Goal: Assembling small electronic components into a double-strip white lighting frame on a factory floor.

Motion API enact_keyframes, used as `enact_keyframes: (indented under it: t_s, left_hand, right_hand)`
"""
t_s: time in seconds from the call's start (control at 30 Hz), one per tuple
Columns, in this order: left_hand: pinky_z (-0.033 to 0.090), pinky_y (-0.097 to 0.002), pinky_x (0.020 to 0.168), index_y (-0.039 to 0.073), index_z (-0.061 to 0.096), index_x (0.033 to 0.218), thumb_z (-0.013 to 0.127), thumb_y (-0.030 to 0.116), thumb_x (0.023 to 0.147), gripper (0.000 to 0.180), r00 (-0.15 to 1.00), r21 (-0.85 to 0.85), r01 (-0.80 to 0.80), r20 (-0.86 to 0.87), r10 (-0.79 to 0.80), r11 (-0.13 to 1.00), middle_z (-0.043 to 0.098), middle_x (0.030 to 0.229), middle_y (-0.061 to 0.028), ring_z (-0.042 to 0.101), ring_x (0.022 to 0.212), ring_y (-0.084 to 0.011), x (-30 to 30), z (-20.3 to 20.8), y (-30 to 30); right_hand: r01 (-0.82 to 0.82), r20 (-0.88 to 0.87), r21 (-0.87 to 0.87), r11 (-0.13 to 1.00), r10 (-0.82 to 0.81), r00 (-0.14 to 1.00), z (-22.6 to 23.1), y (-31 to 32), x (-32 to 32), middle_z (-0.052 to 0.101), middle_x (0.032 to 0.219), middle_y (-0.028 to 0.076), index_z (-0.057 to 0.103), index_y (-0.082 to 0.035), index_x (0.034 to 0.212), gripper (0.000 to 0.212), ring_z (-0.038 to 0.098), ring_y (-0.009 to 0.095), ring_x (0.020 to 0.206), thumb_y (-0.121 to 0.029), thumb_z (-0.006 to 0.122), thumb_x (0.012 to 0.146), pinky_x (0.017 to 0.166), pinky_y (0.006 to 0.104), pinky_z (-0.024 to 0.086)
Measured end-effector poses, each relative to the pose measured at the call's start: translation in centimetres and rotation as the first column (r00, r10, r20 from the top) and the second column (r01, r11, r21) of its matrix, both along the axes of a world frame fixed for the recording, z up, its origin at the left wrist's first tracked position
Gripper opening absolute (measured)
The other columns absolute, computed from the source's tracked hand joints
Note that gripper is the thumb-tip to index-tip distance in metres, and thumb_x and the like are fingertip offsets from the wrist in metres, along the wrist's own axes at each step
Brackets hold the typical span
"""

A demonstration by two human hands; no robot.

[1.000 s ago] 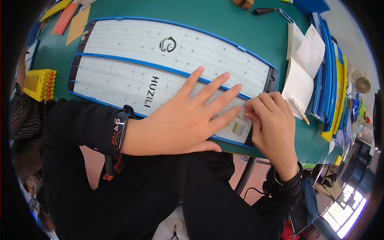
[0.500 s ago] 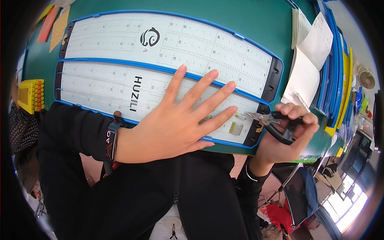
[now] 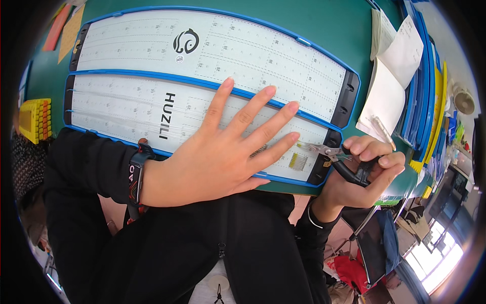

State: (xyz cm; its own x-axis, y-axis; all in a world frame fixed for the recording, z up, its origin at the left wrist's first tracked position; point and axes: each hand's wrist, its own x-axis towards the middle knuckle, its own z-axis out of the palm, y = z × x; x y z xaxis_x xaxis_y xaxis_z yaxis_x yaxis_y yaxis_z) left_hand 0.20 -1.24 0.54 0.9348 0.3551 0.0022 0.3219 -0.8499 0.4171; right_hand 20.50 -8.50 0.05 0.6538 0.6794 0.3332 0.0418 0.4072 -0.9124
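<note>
A long blue-edged case (image 3: pixel 126 43) lies unfolded on the green table, its two white panels printed with dotted rulers. My left hand (image 3: pixel 217 154) rests palm down across the nearer panel, fingers stretched and spread over the middle rim. Thin clear lines run along that panel to its left end. Small yellowish hooks (image 3: pixel 297 162) sit in a row near its right end; a darker row is partly covered by my left fingers. In my right hand (image 3: pixel 372 182) are black-handled pliers (image 3: pixel 330 151), their metal jaws pointing left at the panel beside my left little finger. What the jaws hold is too small to tell.
An open notebook (image 3: pixel 385 99) with a pen (image 3: pixel 383 131) lies right of the case, beside a stack of blue folders (image 3: pixel 420 106). A yellow and orange ridged object (image 3: pixel 35 120) stands at the left table edge. Orange and tan strips (image 3: pixel 71 35) lie at the far left.
The pliers' jaws have shifted slightly left, closer to my left little finger. The fingers of my right hand have moved a little on the handles. My left hand stays spread on the case.
</note>
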Motion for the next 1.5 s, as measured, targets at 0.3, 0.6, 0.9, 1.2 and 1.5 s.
enact_keyframes:
  t_s: [0.3, 0.6, 0.9, 1.2, 1.5]
  left_hand:
    - [0.019, -0.0739, 0.102, 0.019, 0.049, 0.137, 0.081, 0.042, 0.063, 0.084, 1.000, -0.012, 0.005, -0.014, -0.006, 1.000, 0.027, 0.155, -0.0152, 0.025, 0.140, -0.0423, -0.02, 0.35, 0.15]
    - [0.018, -0.0747, 0.103, 0.022, 0.048, 0.138, 0.081, 0.042, 0.061, 0.086, 0.999, -0.011, 0.010, -0.048, -0.011, 1.000, 0.027, 0.155, -0.0153, 0.025, 0.140, -0.0429, 0.15, 0.52, 0.18]
    - [0.018, -0.0747, 0.103, 0.024, 0.046, 0.139, 0.082, 0.043, 0.057, 0.091, 0.999, -0.025, -0.004, -0.037, 0.004, 1.000, 0.027, 0.155, -0.0146, 0.026, 0.139, -0.0421, 0.12, 0.45, 0.17]
    - [0.017, -0.0745, 0.104, 0.025, 0.045, 0.140, 0.083, 0.043, 0.056, 0.094, 0.999, -0.015, -0.010, -0.033, 0.010, 1.000, 0.027, 0.155, -0.0133, 0.025, 0.140, -0.0410, 0.08, 0.25, 0.02]
    - [0.013, -0.0744, 0.105, 0.022, 0.042, 0.143, 0.080, 0.044, 0.060, 0.094, 0.999, -0.041, -0.009, -0.038, 0.008, 0.999, 0.025, 0.156, -0.0132, 0.023, 0.141, -0.0418, 0.07, 0.22, 0.13]
  right_hand:
    - [0.103, -0.029, -0.029, 0.994, -0.103, 0.994, 0.49, 0.09, -0.02, 0.040, 0.062, 0.006, 0.032, -0.011, 0.086, 0.030, 0.045, 0.017, 0.049, -0.033, 0.024, 0.105, 0.051, 0.0326, 0.048]
    - [0.088, 0.006, -0.041, 0.995, -0.088, 0.996, 0.78, 0.03, -0.20, 0.037, 0.063, 0.004, 0.032, -0.012, 0.085, 0.029, 0.043, 0.016, 0.052, -0.033, 0.027, 0.105, 0.052, 0.0318, 0.045]
    - [0.155, -0.053, -0.042, 0.987, -0.157, 0.986, 0.61, 0.01, -0.34, 0.039, 0.062, 0.006, 0.030, -0.012, 0.085, 0.030, 0.043, 0.017, 0.049, -0.034, 0.024, 0.105, 0.052, 0.0332, 0.048]
    - [0.084, -0.069, -0.019, 0.996, -0.085, 0.994, 0.35, -0.12, 0.08, 0.041, 0.063, 0.006, 0.031, -0.012, 0.085, 0.030, 0.045, 0.018, 0.050, -0.032, 0.024, 0.105, 0.053, 0.0339, 0.049]
    - [0.018, -0.050, -0.009, 1.000, -0.018, 0.999, 0.15, -0.24, 0.43, 0.043, 0.064, 0.007, 0.031, -0.012, 0.085, 0.030, 0.049, 0.019, 0.051, -0.032, 0.023, 0.106, 0.054, 0.0349, 0.050]
